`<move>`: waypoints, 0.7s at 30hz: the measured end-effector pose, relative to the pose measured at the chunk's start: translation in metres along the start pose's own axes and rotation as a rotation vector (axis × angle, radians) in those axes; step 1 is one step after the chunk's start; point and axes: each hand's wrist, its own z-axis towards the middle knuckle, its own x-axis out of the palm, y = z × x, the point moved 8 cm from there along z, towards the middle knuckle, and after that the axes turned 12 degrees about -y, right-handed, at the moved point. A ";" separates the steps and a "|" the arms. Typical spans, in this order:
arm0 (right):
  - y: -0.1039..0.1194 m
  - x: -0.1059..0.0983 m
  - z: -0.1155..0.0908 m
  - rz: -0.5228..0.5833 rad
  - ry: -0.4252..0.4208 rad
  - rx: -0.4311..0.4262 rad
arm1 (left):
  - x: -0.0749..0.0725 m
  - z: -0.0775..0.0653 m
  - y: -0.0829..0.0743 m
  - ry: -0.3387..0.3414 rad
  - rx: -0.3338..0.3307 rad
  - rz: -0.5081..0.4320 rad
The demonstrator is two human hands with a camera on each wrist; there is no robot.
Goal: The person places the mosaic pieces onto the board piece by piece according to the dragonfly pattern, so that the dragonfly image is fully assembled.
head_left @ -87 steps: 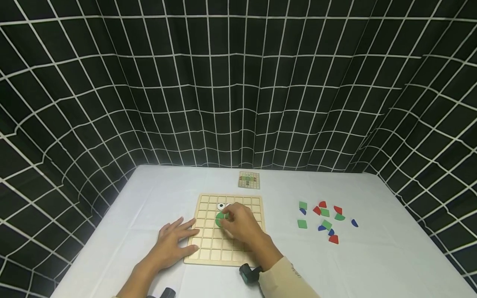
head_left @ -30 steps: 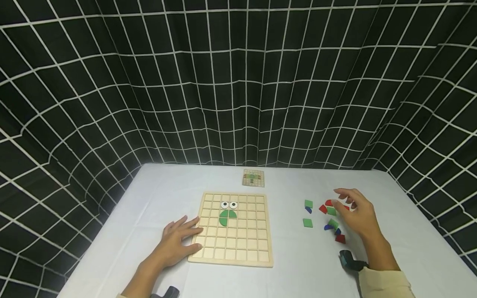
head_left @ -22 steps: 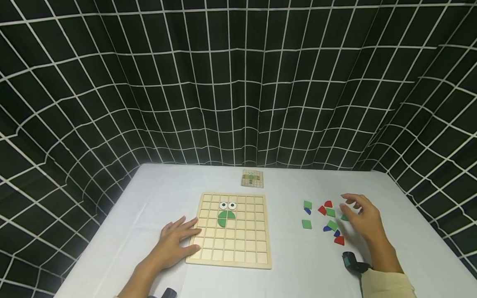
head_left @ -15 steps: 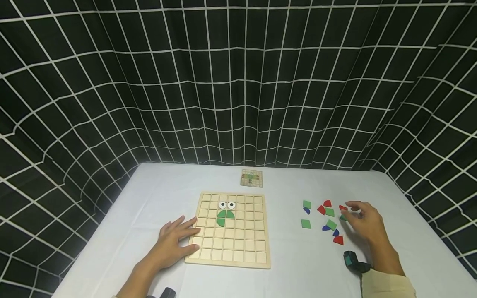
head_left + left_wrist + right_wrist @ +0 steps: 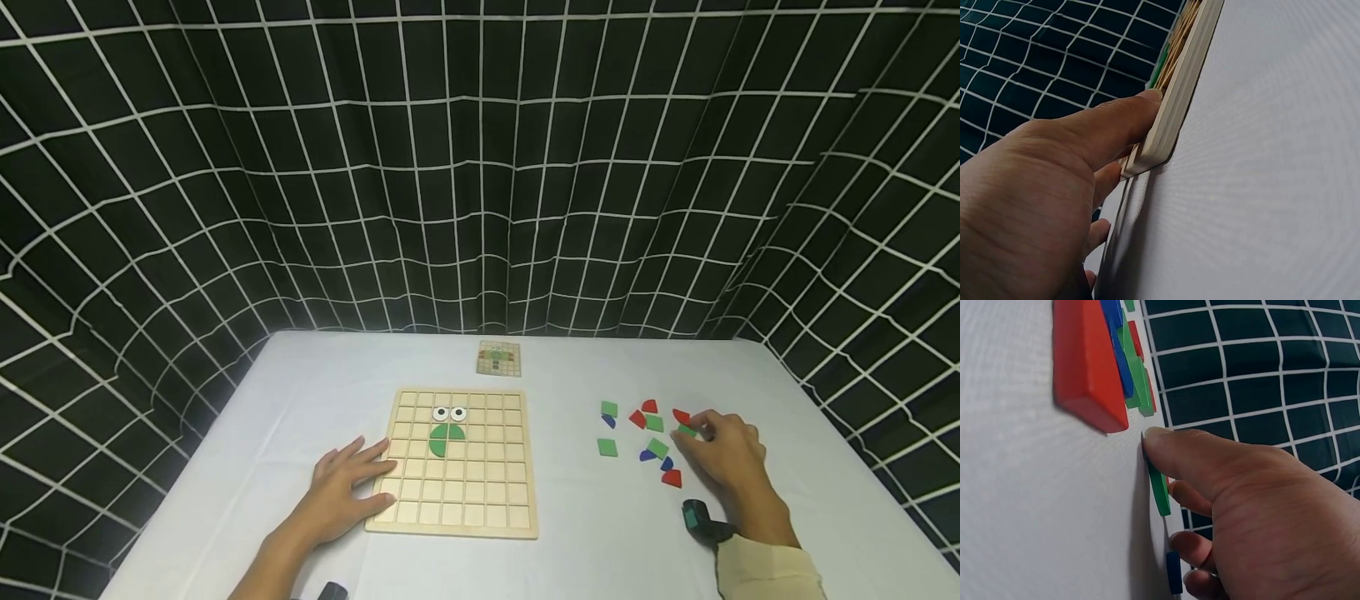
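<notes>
My left hand [image 5: 341, 492] rests on the left edge of a pale wooden grid board [image 5: 495, 496], fingers spread. In the left wrist view, its thumb [image 5: 1119, 122] touches the board's rim [image 5: 1175, 106]. On the board lie two round eye pieces [image 5: 441, 413] and three green quarter-circle pieces [image 5: 438, 446]. Over at the right, my right hand [image 5: 727, 450] pinches another green quarter-circle piece [image 5: 686, 431] at the table surface. The right wrist view shows the thumb against that green piece [image 5: 1159, 487]; the index fingertip is mostly hidden.
Loose pieces lie left of my right hand: green squares [image 5: 607, 447], red pieces [image 5: 672, 478] and blue pieces [image 5: 647, 455]. A small pattern card [image 5: 498, 358] lies behind the board. Black gridded curtain [image 5: 480, 208] surrounds the white table [image 5: 315, 392].
My right hand has left the board and moved right to the loose pieces, then lowered, thumb and finger closing on a green quarter-circle. My left hand stays at the board's edge.
</notes>
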 end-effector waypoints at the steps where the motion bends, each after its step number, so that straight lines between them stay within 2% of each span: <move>1: 0.001 0.001 0.000 -0.001 0.001 0.000 | 0.000 0.000 0.000 -0.001 0.002 -0.002; 8: 0.001 0.008 0.000 -0.007 0.043 0.027 | -0.001 -0.001 0.003 -0.008 -0.003 -0.006; 15: 0.000 0.010 -0.001 -0.018 0.102 0.019 | 0.001 -0.001 0.001 -0.002 0.000 -0.014; 21: 0.004 0.011 0.000 0.010 0.129 0.028 | 0.000 0.000 0.002 -0.003 -0.009 -0.010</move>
